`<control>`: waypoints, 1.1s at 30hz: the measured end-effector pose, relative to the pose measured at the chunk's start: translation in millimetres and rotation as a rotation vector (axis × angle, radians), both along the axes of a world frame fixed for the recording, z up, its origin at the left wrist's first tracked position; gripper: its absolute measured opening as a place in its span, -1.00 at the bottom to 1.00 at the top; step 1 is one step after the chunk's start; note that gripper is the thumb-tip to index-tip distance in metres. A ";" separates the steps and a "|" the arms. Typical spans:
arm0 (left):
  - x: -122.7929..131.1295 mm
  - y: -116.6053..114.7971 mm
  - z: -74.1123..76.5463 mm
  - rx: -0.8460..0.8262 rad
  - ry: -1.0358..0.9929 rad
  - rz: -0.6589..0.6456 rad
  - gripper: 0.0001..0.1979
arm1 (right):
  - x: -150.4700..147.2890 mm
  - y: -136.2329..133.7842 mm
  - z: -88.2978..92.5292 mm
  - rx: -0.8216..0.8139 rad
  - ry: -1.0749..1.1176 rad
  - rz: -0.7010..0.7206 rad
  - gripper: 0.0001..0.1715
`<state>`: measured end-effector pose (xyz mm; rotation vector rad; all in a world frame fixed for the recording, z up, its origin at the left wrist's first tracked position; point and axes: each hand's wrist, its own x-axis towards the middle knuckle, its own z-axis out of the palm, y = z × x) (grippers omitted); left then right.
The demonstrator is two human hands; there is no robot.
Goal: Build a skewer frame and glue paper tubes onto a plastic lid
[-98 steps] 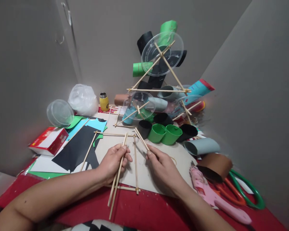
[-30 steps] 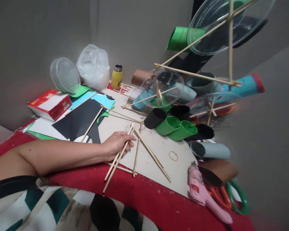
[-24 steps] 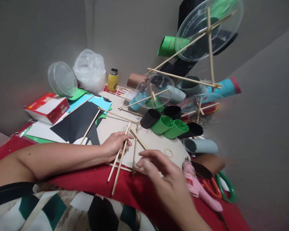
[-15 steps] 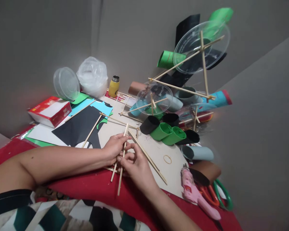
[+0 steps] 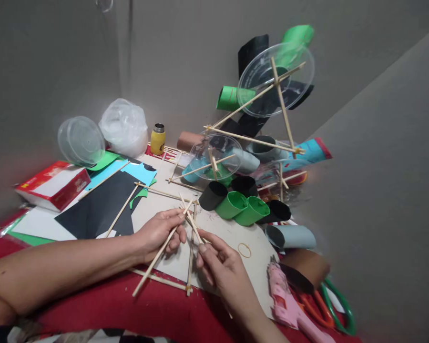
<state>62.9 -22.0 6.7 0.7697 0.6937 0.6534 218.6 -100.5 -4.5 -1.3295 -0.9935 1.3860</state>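
Paper tubes (image 5: 241, 209), glue gun (image 5: 289, 305) crowd cardboard (image 5: 223, 229); left hand (image 5: 159, 233) fingers grip stick (image 5: 146, 278), right hand (image 5: 223, 269) pinches second stick (image 5: 191, 221) (sticks crossing).

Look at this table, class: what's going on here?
A person works with both hands over a cardboard sheet. The left hand grips long sticks, while the right hand pinches a crossing stick that meets them near their far tips. A glue gun lies to the right, green tubes just beyond, and a stick-and-lid model stands behind.
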 end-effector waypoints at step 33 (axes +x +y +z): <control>0.8 -20.9 8.4 -0.009 0.046 -0.232 -0.59 | 16.1 4.6 4.1 0.052 0.145 0.245 -0.60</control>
